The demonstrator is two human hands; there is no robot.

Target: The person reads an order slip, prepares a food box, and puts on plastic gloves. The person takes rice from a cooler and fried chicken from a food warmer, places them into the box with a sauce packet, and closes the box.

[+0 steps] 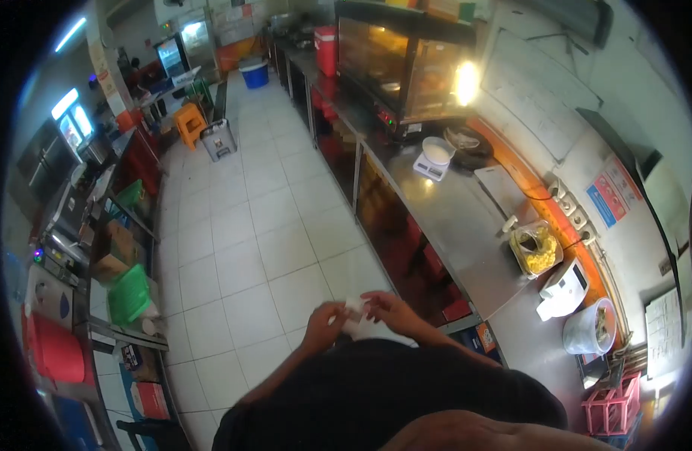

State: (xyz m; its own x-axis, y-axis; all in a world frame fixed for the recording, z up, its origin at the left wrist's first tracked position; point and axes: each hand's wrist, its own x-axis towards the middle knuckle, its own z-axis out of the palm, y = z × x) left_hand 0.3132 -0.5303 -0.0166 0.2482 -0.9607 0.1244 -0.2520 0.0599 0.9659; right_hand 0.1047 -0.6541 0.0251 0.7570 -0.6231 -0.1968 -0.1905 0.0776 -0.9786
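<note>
Close in front of my dark shirt, both hands meet over a small white piece (353, 308) that looks like paper or tissue; its exact kind is unclear against the white floor. My left hand (326, 323) pinches it from the left with bent fingers. On the other side, my right hand (389, 311) has its thumb and fingers closed at the piece's right edge. Nearest to the right hand is the steel counter (455, 218), which my hands do not touch.
Along the right counter stand a lit glass display warmer (398, 60), a white kitchen scale (435, 158), a container with yellow contents (537, 248) and a white bucket (590, 327). White tiled floor (271, 203) runs ahead. A grey box (218, 140) and an orange stool (189, 124) stand farther on.
</note>
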